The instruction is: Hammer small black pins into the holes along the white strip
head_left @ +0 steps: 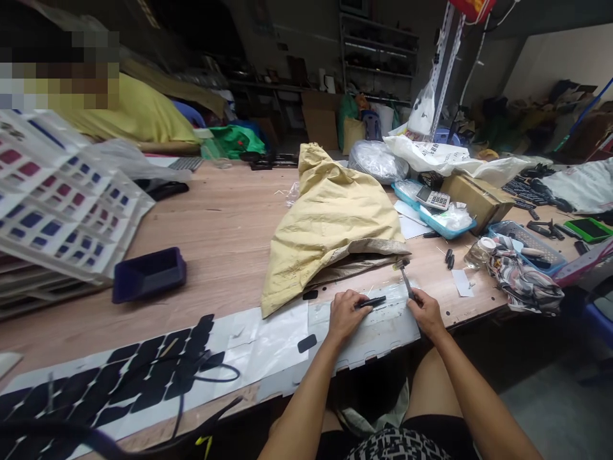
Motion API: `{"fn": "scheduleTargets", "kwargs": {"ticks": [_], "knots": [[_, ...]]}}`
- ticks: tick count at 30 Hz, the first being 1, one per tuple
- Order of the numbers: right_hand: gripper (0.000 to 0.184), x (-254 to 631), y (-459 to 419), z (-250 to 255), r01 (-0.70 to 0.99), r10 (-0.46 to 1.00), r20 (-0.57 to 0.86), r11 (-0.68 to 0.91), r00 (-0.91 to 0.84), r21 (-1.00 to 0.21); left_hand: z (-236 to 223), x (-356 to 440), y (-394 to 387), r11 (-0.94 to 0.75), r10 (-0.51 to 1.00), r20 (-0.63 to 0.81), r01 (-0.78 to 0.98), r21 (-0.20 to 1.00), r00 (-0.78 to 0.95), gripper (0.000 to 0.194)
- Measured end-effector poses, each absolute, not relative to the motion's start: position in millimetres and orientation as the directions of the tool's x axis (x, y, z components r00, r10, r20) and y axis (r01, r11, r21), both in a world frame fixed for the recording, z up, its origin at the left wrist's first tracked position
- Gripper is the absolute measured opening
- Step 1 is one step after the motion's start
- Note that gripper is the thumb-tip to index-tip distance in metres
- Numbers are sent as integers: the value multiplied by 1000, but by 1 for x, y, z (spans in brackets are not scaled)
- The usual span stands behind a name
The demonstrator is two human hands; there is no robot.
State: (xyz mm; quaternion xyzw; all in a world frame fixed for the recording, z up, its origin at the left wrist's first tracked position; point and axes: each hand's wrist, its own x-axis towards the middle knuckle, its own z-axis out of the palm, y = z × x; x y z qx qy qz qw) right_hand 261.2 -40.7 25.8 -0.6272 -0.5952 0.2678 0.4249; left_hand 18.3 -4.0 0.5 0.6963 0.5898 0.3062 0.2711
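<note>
My left hand is closed on a slim black piece, its fingers pressing it down near the table's front edge. In my right hand is a small hammer, gripped by its handle, with the dark head raised up and away from me. A pale sheet lies under both hands. Just beyond them a yellow cloth sack rests with its dark mouth facing me. Black flat pads lie left of my left hand.
Rows of black pads on white paper and a looped cable fill the front left. A purple tray and a white crate stand behind. At right are blue baskets, a calculator and bunched cloth. A person in yellow sits far left.
</note>
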Motion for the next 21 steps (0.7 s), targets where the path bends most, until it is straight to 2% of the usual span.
{"fn": "scheduleTargets", "kwargs": {"ticks": [4,7,10,11,15,17,19,21], "knots": [[37,270,-31,13,444,971,147,50,187,-894,10,14,-23,-267,964,205,571,776,172,17],[37,270,-33,10,420,974,133,45,182,-906,17,13,-71,-335,935,230,464,820,269,23],[37,268,-34,11,422,978,117,33,175,-906,12,14,-132,-292,891,75,439,850,449,26],[37,268,-35,11,426,978,114,28,177,-904,6,15,-149,-249,890,11,465,849,456,28],[37,267,-35,13,445,976,112,19,186,-895,-18,19,-181,-10,898,-292,678,735,329,27],[37,266,-36,13,457,975,118,19,187,-889,-20,20,-177,31,853,-402,737,675,332,27],[36,265,-37,14,471,975,125,23,186,-882,-11,20,-161,13,803,-427,704,710,416,28],[35,263,-37,15,485,974,130,25,184,-874,9,21,-135,-14,811,-338,593,805,477,27]]}}
